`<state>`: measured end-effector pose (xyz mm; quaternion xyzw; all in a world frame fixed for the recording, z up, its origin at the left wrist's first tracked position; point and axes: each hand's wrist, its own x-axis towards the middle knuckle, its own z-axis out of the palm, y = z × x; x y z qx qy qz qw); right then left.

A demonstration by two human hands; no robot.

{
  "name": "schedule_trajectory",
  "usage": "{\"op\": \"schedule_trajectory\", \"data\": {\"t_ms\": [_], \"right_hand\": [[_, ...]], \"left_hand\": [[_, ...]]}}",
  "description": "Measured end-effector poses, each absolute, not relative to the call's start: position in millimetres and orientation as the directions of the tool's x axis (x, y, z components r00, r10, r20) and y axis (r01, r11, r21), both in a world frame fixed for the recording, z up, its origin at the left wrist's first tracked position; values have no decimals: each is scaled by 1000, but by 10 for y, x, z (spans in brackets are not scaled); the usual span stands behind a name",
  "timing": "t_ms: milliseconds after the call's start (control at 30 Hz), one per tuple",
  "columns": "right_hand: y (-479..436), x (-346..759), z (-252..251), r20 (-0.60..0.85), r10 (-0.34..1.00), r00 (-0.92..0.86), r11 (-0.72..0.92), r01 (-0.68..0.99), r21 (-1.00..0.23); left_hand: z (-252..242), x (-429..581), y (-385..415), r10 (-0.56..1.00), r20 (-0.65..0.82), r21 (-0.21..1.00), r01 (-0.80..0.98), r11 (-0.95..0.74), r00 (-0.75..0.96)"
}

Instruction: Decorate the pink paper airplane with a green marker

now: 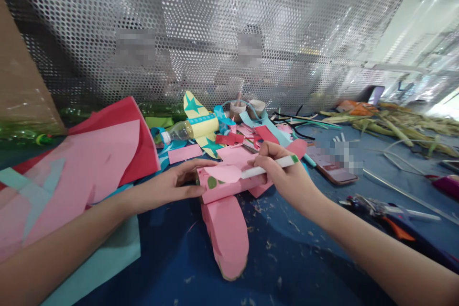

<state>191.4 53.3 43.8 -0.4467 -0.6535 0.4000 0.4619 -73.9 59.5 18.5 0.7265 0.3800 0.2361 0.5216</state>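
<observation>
A pink paper airplane (229,239), its body wrapped in pink paper, lies before me on the blue surface, one rounded wing pointing toward me. Around its left end, my left hand (179,179) has its thumb at the near side and its fingers over the far side. Pinched in the fingers of my right hand (278,167) is a white marker (255,171) with a green end, its other tip at the upper edge of the airplane's body. Green oval spots (212,182) show on the side of the body, and a pale pink paper flap (224,172) overlies it.
Behind stand a yellow bottle airplane (202,126) with blue stars and two cups (237,106). Paper scraps (263,135) are heaped there. Pink sheets (107,153) cover the left. A phone (335,169) and tools (387,215) lie right; a perforated silver sheet (215,24) hangs behind.
</observation>
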Motion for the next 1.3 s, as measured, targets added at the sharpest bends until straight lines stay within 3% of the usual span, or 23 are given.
{"op": "schedule_trajectory", "data": {"t_ms": [1300], "right_hand": [[527, 1910, 440, 259, 943, -208, 297, 183, -937]], "left_hand": [[196, -738, 591, 804, -47, 927, 327, -186, 593]]}}
